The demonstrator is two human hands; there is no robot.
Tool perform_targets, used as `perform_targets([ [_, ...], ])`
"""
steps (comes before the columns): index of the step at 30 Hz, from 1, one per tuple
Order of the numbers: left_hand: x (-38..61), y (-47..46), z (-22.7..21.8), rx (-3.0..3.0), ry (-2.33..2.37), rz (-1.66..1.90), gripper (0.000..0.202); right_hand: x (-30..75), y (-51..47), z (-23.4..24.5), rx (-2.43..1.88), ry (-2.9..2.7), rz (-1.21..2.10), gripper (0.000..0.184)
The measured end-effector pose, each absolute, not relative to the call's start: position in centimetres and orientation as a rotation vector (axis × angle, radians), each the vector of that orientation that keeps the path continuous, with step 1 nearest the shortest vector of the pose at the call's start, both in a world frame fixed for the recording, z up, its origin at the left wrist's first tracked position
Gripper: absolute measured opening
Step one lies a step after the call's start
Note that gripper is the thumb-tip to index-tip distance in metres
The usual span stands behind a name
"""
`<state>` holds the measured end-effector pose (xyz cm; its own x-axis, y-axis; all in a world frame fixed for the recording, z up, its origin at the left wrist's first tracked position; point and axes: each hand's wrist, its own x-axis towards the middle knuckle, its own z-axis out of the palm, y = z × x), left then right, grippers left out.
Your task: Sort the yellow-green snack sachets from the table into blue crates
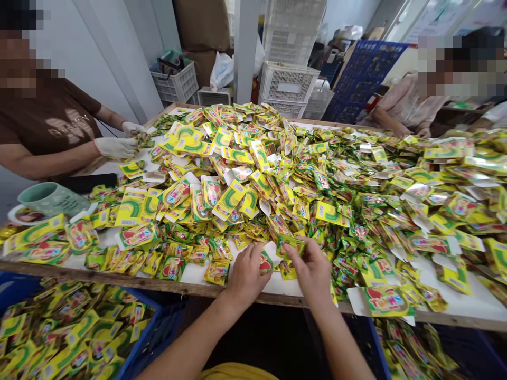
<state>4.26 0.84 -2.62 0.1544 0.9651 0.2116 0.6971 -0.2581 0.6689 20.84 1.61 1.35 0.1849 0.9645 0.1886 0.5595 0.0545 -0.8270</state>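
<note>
At the front edge of the table my left hand is closed around a small printed carton, whose white end flap stands out toward the right. My right hand pinches a green and yellow candy packet between thumb and fingers, close beside that flap. Part of the carton is hidden behind my left fingers. A big heap of yellow cartons lies just beyond both hands, with loose green packets to the right and more packets along the edge at left.
Blue crates of filled cartons stand below the table's wooden edge. A mint cup rests at left. One gloved co-worker is at the left, another person at the far right. White crates are stacked behind.
</note>
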Motion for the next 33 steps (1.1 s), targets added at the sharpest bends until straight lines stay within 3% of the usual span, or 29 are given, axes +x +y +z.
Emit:
perform_targets([
  [5, 5.6, 0.5, -3.1, 1.922, 1.682, 0.968, 0.054, 18.4, 0.9, -0.8, -1.490, -1.788, 0.454, 0.019],
  [10, 5.7, -0.2, -3.5, 1.851, 1.702, 0.977, 0.053, 19.8, 1.3, 0.8, -1.489, -2.100, 0.657, 0.015],
  [14, 4.9, -0.5, -2.6, 1.667, 1.466, 0.968, 0.041, 20.3, 2.1, 2.7, -1.416, -2.239, 0.849, 0.036],
  [18, 2.8, -0.2, -2.1, 1.372, 1.183, 0.938, 0.016, 19.0, 2.7, 2.8, -1.385, -2.071, 0.794, 0.010],
  [19, 2.3, -0.2, -2.2, 1.337, 1.157, 0.944, 0.016, 18.6, 2.6, 2.7, -1.329, -2.085, 0.732, 0.006],
  [23, 1.3, -0.3, -2.5, 1.257, 1.182, 0.935, 0.030, 18.0, 1.8, 2.3, -1.158, -2.222, 0.693, 0.022],
  [30, 0.9, -1.1, -1.0, 1.027, 0.994, 0.934, 0.036, 18.4, -0.9, 0.1, -1.355, -1.199, 1.242, 0.024],
  [33, 0.6, -0.9, -0.5, 0.930, 0.913, 0.883, 0.031, 17.5, -1.2, -0.6, -1.301, -1.103, 1.553, 0.025],
])
